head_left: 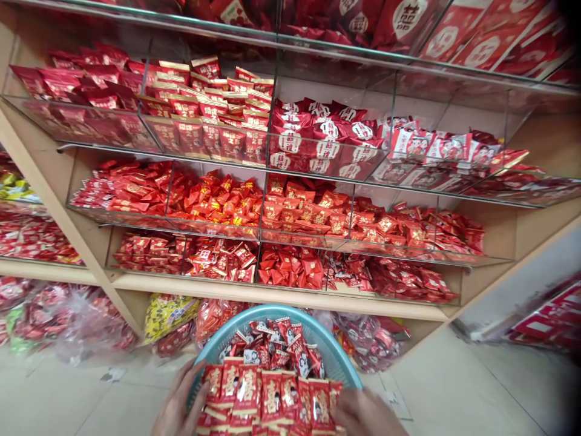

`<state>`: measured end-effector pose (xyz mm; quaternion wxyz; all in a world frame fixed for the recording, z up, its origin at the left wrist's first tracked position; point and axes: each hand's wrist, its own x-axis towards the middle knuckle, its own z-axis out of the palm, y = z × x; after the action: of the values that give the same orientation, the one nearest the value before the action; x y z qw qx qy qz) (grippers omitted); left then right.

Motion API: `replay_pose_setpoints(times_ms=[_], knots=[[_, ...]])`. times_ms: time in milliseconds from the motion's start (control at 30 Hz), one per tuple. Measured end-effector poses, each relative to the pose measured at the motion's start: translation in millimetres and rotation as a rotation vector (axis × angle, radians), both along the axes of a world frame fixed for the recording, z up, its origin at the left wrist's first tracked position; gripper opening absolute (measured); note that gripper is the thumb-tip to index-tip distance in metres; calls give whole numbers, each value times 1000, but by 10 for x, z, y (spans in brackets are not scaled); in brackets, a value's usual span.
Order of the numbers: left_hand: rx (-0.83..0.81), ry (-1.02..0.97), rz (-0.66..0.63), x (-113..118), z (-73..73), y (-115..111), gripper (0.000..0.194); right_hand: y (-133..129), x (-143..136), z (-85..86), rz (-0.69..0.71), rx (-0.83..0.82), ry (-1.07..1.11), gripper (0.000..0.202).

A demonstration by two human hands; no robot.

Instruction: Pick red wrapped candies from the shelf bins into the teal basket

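Observation:
A round light-blue plastic basket (pixel 272 312) is in front of me at the bottom of the view, filled with small wrapped sweets. Red-and-gold flat packets (pixel 272 393) lie in rows in its near part. Behind them is a loose heap of red, white and dark wrapped candies (pixel 281 342). My left hand (pixel 177 402) grips the basket's left side, its thumb over the rim beside the packets. At the right rim, my right hand (pixel 370 415) is closed around the edge, its fingers curled and somewhat blurred. The basket's near edge is out of view.
A wooden shelf unit (pixel 290 297) with clear dividers stands ahead, its bins full of red packets (pixel 313 145). Under the lowest shelf are filled plastic bags, including a yellow bag (pixel 170 315). Pale floor tiles (pixel 454 387) show at both sides. More bagged goods (pixel 549 321) lie at the right.

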<state>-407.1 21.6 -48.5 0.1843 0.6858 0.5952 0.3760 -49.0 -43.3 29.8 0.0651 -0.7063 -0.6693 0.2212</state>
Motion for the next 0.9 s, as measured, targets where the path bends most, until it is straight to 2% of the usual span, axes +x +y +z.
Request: replay_pose_setpoints(times_ms=[133, 233, 333, 467, 667, 900], knots=[[-4, -7, 8, 12, 16, -35, 41, 735, 160, 626, 46, 202, -21, 26], [-17, -9, 9, 13, 25, -100, 40, 1330, 140, 887, 40, 369, -108, 31], [-38, -15, 19, 12, 21, -176, 39, 1797, 69, 910, -17, 384, -234, 40], [-65, -32, 42, 24, 28, -234, 39, 2138, 13, 844, -66, 347, -299, 53], [-99, -94, 27, 69, 173, -269, 40, 2288, 46, 857, -136, 273, -361, 46], [-135, -137, 45, 114, 277, -300, 43, 2319, 43, 827, -222, 298, -352, 39]])
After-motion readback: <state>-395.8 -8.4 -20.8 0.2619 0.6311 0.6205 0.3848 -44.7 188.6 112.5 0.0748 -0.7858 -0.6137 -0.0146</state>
